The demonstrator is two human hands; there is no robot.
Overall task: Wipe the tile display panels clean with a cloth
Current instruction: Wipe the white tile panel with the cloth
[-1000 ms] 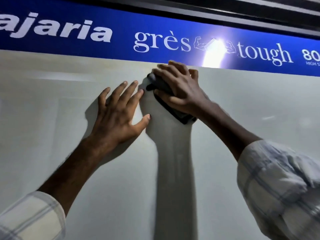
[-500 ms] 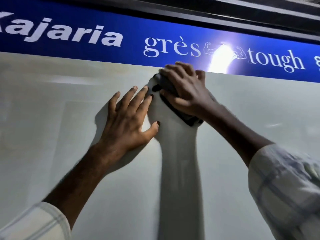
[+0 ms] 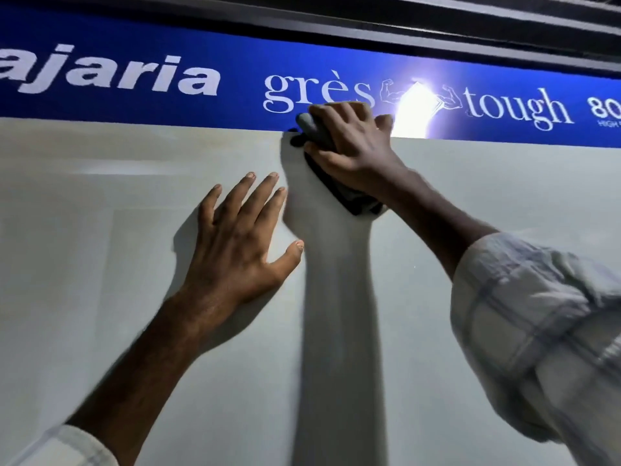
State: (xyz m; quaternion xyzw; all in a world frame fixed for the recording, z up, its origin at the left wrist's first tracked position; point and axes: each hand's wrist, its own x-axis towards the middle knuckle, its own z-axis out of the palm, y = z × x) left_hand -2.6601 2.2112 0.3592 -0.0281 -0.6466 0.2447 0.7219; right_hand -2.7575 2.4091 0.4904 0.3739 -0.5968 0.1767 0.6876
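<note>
- The pale tile panel (image 3: 470, 183) spread bare below and to both sides of the hands; its top edge ran just under the right hand's fingers.
- The blue brand header (image 3: 235, 52) met that edge directly above, with a bright glare spot (image 3: 415, 112) just right of the right hand.
- The right hand (image 3: 349, 149) curled over a dark cloth (image 3: 316, 131), pressing it across the panel's top edge.
- The left hand (image 3: 235, 243) lay flat, fingers spread wide, on the panel below-left of the cloth.
</note>
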